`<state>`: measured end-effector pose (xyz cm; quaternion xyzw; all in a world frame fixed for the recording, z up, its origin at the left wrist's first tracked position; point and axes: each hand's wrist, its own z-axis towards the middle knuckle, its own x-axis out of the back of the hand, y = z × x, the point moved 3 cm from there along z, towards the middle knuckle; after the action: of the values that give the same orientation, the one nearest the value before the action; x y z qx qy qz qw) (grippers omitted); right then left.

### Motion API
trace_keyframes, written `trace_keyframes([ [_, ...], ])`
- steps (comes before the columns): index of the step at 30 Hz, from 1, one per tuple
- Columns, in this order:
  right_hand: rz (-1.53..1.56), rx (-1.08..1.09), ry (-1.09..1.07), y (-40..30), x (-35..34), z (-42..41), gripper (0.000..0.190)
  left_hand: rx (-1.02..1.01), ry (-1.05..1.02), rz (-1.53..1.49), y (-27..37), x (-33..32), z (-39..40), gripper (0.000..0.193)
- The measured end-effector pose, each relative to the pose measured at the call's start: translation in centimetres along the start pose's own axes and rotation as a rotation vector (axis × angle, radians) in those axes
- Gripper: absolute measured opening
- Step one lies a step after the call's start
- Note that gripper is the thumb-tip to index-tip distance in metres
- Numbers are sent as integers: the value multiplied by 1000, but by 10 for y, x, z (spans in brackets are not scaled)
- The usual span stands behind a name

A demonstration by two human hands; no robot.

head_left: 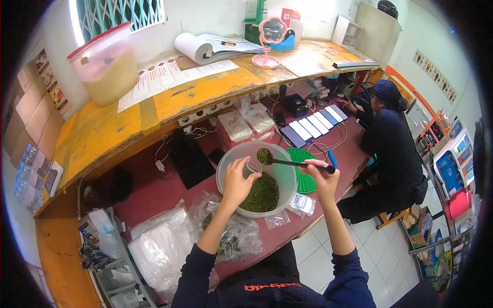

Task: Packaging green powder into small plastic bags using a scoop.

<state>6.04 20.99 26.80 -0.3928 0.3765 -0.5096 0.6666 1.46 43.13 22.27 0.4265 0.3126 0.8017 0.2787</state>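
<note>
My left hand grips a small clear plastic cup, tilted over a wide translucent plastic tub. Chopped green herbs or a similar green mixture cover the tub's bottom. In my right hand is the handle of a black spoon. Its bowl carries a heap of the green mixture and hangs over the tub, close to the cup's rim. What the cup holds cannot be made out. Behind my right hand lies a green slotted plastic disc, partly hidden by the tub.
Plastic bags with green contents and a pack of white bags lie before me at left. Wrapped paper packs stand behind the tub. Several phones line the desk near a seated person. A yellow shelf overhangs the back.
</note>
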Motion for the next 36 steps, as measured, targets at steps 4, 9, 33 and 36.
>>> trace_keyframes([
  [4, -474, 448, -183, -29, -16, -18, 15, 12, -15, 8, 1, -11, 6, 53],
  [9, -692, 718, -315, -39, -30, -29, 23, 21, -32, -6, 3, -15, 11, 54],
  [33, -42, -592, -459, 104, -45, 17, 18, 86, 33, -123, -27, 31, 4, 51],
  [36, -40, -553, -356, 93, -17, 25, 16, 61, 61, -165, -27, 33, 6, 51],
])
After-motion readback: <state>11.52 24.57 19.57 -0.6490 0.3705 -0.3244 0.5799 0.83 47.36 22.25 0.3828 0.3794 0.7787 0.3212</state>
